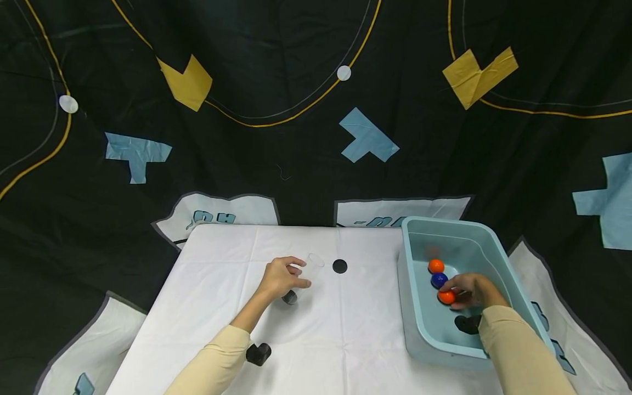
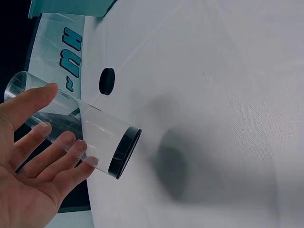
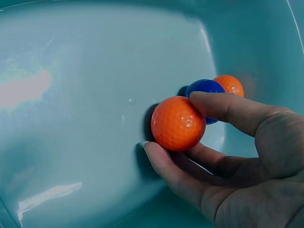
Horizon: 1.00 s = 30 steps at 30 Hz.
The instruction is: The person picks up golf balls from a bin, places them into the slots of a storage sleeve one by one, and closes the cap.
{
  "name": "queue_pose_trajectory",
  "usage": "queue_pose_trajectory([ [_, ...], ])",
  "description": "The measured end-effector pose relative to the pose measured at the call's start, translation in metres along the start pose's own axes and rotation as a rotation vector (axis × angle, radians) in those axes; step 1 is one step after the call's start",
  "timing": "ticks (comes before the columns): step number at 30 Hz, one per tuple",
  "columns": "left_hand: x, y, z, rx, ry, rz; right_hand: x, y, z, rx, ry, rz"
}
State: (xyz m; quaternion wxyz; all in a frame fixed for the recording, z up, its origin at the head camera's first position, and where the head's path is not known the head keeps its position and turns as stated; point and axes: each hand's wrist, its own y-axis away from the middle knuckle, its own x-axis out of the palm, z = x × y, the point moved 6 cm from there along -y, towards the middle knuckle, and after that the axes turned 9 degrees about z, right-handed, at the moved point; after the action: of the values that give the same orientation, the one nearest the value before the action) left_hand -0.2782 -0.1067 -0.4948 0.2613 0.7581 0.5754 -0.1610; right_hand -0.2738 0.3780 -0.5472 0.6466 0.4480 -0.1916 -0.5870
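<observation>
The left hand, left of centre in the head view, holds a clear tube between thumb and fingers. The tube is tilted: its clear rim points to the upper right of that view, its black end to the lower left. In the left wrist view that black end reaches out over the table, and a soft shadow lies on the white cloth to the right of it.

The right hand, at the right of the head view, is down inside a pale blue bin. Its thumb and fingers pinch an orange ball; whether the ball touches the bin's floor is hard to tell. Just beyond it sit a blue ball and then a second orange ball, the three in a short row up the frame.

A black disc lies on the table, to the right of the tube in the head view. The bin stands on the table's right side. A black curtain fills the upper part of the frame, with blue tape, yellow tape and curving yellow lines. White panels with blue lettering show behind the table's far edge.
</observation>
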Motion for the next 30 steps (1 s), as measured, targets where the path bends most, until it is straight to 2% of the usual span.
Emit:
queue_pose_trajectory([
  [7, 0.001, 0.0, -0.003, 0.012, 0.01, 0.004, -0.002, 0.0, 0.002, -0.018, 0.031, 0.07],
  [14, 0.005, -0.004, -0.007, 0.03, 0.006, 0.012, -0.008, 0.016, 0.016, -0.085, 0.056, 0.153],
  [20, 0.009, -0.007, -0.015, 0.058, -0.019, 0.031, -0.007, 0.038, 0.047, -0.157, 0.152, 0.232],
  [30, 0.016, -0.011, -0.03, 0.096, -0.07, 0.056, 0.006, 0.083, 0.107, -0.359, 0.275, 0.249],
])
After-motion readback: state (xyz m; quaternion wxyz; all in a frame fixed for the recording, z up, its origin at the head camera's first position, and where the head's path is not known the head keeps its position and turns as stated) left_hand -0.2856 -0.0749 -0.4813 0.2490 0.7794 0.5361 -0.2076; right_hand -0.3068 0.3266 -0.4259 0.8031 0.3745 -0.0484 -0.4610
